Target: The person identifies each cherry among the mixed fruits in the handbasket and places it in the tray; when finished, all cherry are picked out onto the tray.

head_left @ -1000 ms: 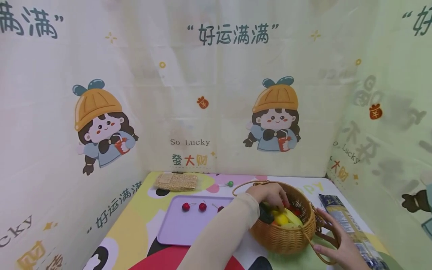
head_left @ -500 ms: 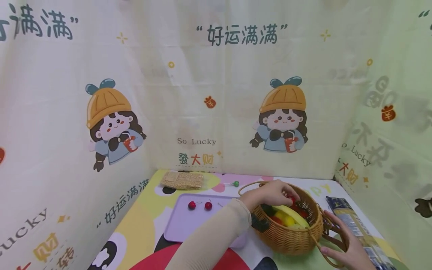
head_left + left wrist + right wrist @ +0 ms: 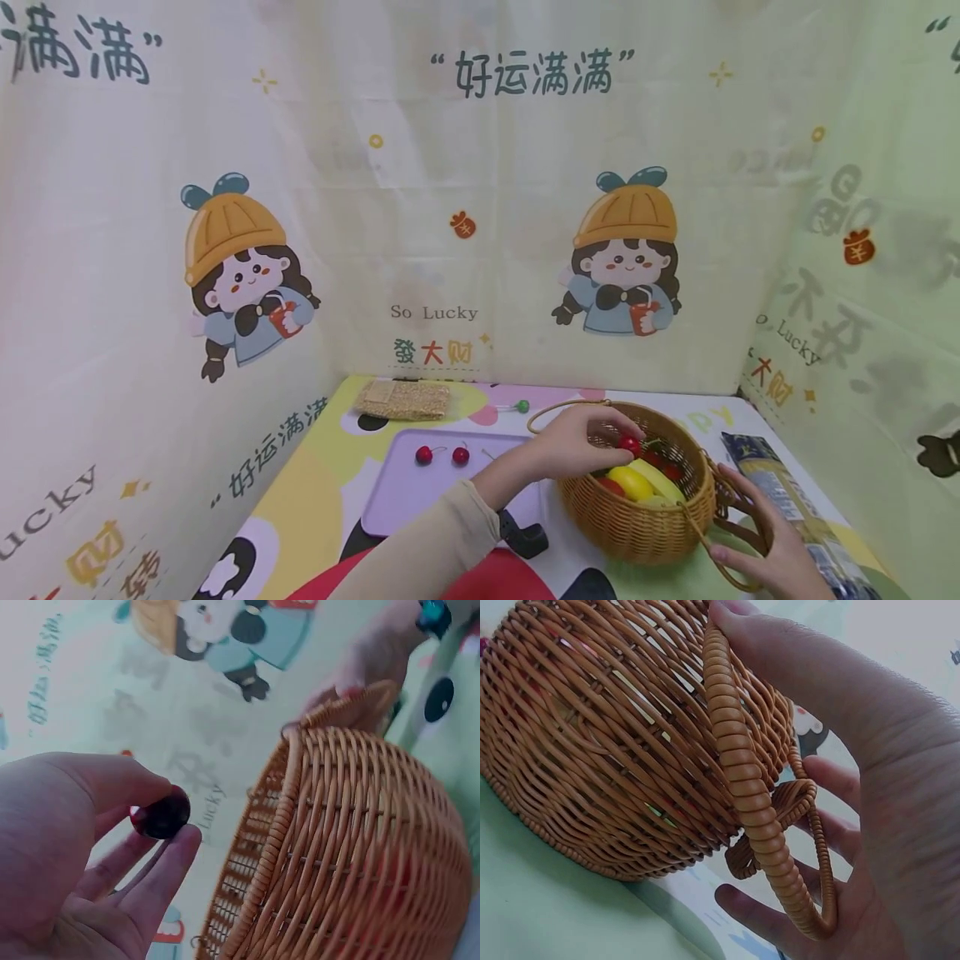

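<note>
My left hand [image 3: 585, 442] pinches a dark red cherry [image 3: 630, 447] between thumb and fingertips, over the left side of the wicker basket [image 3: 637, 529]. The left wrist view shows the same cherry [image 3: 166, 814] beside the basket rim. Inside the basket lie a banana [image 3: 660, 482], a yellow lemon-like fruit [image 3: 633, 483] and some red fruit. My right hand [image 3: 776, 546] holds the basket's loop handle [image 3: 750, 795] on the right side, thumb at its upper end and fingers behind it. Two cherries [image 3: 461, 456] rest on the purple tray [image 3: 405, 500]; a stem shows beside my left forearm.
A clear bag of grain [image 3: 402, 400] lies behind the tray. Close by is a green lollipop [image 3: 522, 407]. A long printed packet [image 3: 783, 500] lies to the right of the basket, past my right hand. Printed cloth walls enclose the table's back and sides.
My left hand has come out of the basket with a cherry and drawn left toward the tray. The right hand stays at the basket handle.
</note>
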The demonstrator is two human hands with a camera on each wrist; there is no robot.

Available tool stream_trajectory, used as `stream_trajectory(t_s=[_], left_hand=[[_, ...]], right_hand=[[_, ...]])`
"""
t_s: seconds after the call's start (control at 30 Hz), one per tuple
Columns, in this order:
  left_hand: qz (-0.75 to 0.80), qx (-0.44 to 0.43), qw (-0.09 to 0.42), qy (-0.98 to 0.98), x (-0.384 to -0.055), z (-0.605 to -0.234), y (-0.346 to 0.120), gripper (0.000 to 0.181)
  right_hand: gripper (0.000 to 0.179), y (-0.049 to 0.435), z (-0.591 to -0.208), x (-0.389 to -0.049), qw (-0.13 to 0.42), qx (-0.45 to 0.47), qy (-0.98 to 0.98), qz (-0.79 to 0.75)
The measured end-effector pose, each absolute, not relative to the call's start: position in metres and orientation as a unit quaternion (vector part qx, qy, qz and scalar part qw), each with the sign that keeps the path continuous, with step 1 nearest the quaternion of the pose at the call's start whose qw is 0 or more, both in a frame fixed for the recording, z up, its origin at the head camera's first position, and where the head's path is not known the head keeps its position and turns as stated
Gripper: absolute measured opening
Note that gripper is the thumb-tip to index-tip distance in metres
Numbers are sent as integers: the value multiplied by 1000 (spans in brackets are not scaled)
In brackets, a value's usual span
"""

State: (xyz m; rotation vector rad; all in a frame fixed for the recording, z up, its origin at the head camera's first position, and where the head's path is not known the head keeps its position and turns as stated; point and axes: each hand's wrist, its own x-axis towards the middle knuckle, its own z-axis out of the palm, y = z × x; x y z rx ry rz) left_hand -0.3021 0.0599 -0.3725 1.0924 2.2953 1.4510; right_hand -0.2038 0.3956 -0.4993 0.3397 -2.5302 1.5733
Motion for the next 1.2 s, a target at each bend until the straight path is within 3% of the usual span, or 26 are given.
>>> stream_trajectory(t_s=[0.4, 0.77, 1.2], left_hand=[[639, 262, 104, 716, -272, -391, -5, 24], [633, 198, 81, 744, -271, -454, -66, 31], [538, 170, 42, 824, -279, -508, -96, 26]], right_hand=[[98, 395, -493, -205, 66, 112, -838, 531], [98, 394, -492, -205, 68, 110, -843, 522], [97, 393, -496, -202, 58, 100, -837, 536]])
